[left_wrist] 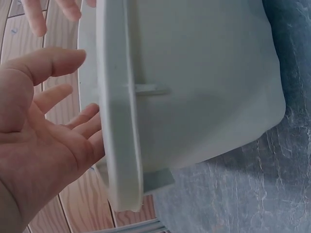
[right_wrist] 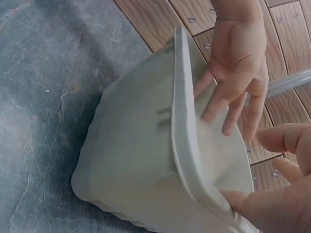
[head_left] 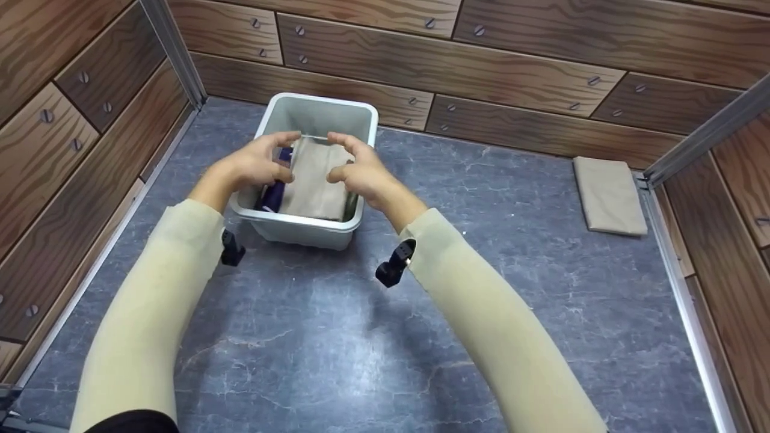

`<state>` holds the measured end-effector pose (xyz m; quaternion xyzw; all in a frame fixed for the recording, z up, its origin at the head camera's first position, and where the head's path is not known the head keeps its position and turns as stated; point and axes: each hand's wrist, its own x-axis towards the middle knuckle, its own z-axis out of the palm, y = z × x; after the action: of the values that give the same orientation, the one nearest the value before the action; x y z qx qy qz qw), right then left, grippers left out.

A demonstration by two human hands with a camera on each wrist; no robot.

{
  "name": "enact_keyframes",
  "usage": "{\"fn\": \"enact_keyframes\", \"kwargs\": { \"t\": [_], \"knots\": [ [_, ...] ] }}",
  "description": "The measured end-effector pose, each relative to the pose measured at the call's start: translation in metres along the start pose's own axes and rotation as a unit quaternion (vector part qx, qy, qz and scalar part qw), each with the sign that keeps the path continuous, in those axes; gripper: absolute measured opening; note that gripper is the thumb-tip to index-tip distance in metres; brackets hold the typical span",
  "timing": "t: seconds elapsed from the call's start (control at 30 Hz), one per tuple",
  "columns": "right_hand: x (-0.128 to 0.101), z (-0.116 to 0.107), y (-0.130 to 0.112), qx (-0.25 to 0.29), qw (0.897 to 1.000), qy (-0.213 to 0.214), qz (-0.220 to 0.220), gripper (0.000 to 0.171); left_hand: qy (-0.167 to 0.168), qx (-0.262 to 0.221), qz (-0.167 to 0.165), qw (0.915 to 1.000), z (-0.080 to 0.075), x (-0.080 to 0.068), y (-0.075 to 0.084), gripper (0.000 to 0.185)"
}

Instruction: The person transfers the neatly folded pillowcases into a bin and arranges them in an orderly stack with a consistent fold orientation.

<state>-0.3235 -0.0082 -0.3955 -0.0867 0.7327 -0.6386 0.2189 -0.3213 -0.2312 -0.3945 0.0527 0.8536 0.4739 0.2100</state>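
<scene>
Beige cloth (head_left: 316, 180) sits in the bin (head_left: 301, 227) beside something purple (head_left: 274, 193); my left hand (head_left: 255, 165) and right hand (head_left: 361, 171) hover over it, fingers loose, gripping nothing, steadying the fold.

folded beige cloth (head_left: 609, 195) | lies far right on grey marbled floor (head_left: 481, 252) | by wood-panel wall (head_left: 511, 66)
</scene>
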Motion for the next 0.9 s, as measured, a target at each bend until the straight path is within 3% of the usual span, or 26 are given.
{"fn": "enact_keyframes", "kwargs": {
  "t": [0.17,0.37,0.6,0.77,0.9],
  "knots": [
    [-0.004,-0.007,-0.001,0.026,1.0,0.004,0.001,0.077,-0.001,-0.03,0.012,0.9995,0.002,0.003,0.007,0.09],
    [-0.014,-0.02,-0.003,0.066,0.998,0.006,0.002,0.076,-0.002,-0.033,0.027,0.9991,0.009,0.005,0.014,0.088],
    [-0.028,-0.043,0.001,0.092,0.995,0.029,-0.022,0.076,0.011,0.003,0.103,0.9947,0.034,0.008,0.027,0.08],
    [-0.041,-0.07,0.011,0.081,0.995,0.05,-0.036,0.076,0.066,0.054,0.177,0.9806,0.059,0.01,0.039,0.067],
    [-0.053,-0.097,0.023,0.066,0.995,0.066,-0.033,0.076,0.125,0.103,0.241,0.957,0.085,0.012,0.052,0.056]
  ]
}}
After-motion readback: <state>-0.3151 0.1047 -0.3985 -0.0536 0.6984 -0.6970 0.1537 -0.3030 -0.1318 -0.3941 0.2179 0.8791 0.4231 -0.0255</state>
